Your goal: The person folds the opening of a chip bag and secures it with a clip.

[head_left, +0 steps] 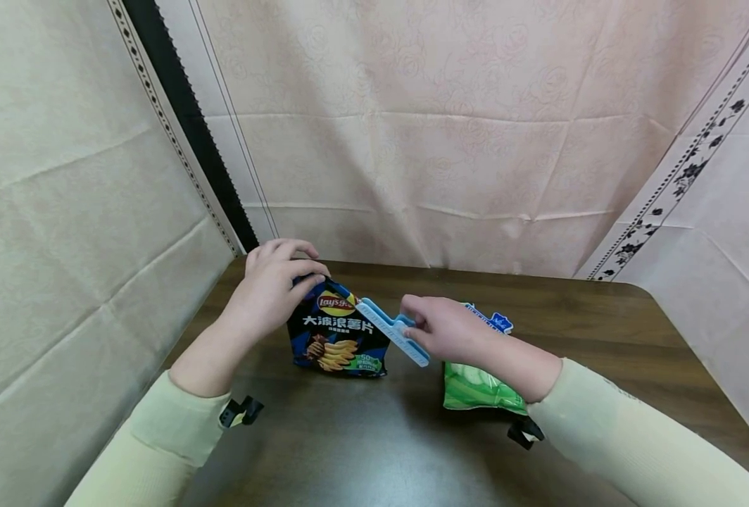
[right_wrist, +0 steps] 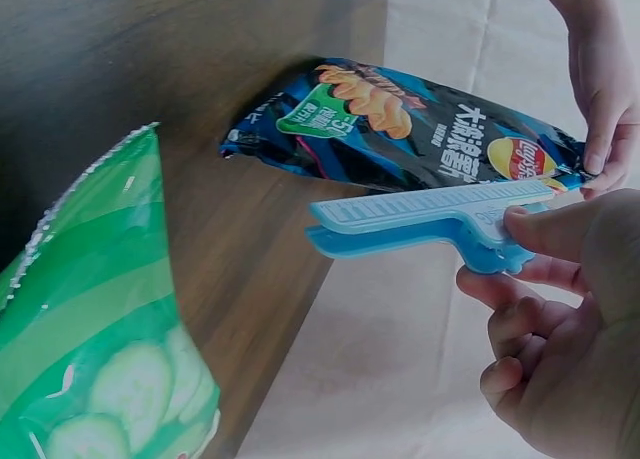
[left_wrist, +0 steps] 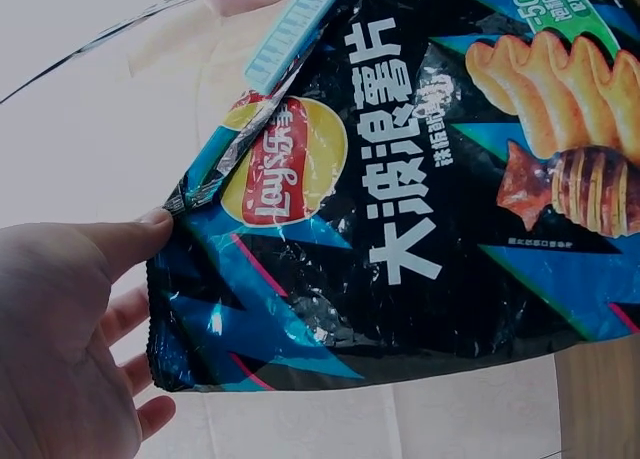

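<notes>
A dark blue Lay's potato chip bag (head_left: 336,345) stands on the table, its top edge slanting down to the right. My left hand (head_left: 269,292) pinches the bag's upper left corner, thumb in front and fingers behind, as the left wrist view (left_wrist: 75,329) shows. A light blue bag clip (head_left: 390,331) lies along the slanted edge, its far end extending past the bag. My right hand (head_left: 447,327) pinches the clip by its handle between thumb and fingers. In the right wrist view, the clip's long jaws (right_wrist: 390,219) are slightly apart.
A green chip bag (head_left: 482,391) with cucumber slices printed on it lies on the brown table (head_left: 298,443), partly under my right forearm. Something blue with white lettering (head_left: 495,320) shows behind that hand. Pale cloth (head_left: 412,141) hangs behind and at both sides.
</notes>
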The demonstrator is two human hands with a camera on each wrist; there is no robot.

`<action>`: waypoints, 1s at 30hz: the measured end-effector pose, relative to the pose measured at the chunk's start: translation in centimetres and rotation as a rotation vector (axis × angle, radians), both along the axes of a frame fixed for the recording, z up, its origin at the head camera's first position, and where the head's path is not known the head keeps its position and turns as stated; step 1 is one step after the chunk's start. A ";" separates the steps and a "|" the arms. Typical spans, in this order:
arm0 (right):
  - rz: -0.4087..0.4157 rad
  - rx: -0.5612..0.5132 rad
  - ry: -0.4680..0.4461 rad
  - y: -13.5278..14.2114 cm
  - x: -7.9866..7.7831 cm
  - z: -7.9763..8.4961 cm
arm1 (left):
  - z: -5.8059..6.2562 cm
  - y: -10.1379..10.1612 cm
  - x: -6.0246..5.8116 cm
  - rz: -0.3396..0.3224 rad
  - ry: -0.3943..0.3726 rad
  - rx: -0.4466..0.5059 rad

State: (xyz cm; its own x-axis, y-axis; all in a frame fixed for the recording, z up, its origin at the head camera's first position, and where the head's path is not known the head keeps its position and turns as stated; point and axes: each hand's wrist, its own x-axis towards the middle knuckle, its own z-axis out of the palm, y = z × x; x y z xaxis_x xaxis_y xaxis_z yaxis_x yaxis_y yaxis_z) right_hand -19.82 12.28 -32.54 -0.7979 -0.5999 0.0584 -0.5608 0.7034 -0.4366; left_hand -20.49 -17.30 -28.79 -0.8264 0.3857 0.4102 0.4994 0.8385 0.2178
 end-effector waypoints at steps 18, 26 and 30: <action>-0.004 0.007 -0.007 -1.0 -0.1 0.9 | 0.1 -0.1 -0.1 0.011 0.027 0.067; 0.008 0.013 0.025 -1.6 -0.1 1.7 | 0.3 0.0 0.0 -0.024 0.028 0.048; 0.011 0.012 0.037 -1.9 -0.3 1.9 | 0.4 0.0 0.1 -0.035 0.018 0.038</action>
State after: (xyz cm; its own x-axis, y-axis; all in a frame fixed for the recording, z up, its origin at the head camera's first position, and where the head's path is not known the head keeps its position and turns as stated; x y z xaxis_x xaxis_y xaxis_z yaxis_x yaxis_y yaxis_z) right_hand -20.07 10.41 -30.61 -0.7888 -0.6093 0.0805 -0.5839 0.7021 -0.4074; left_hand -20.34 -17.30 -28.41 -0.8051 0.3981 0.4396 0.5326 0.8115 0.2405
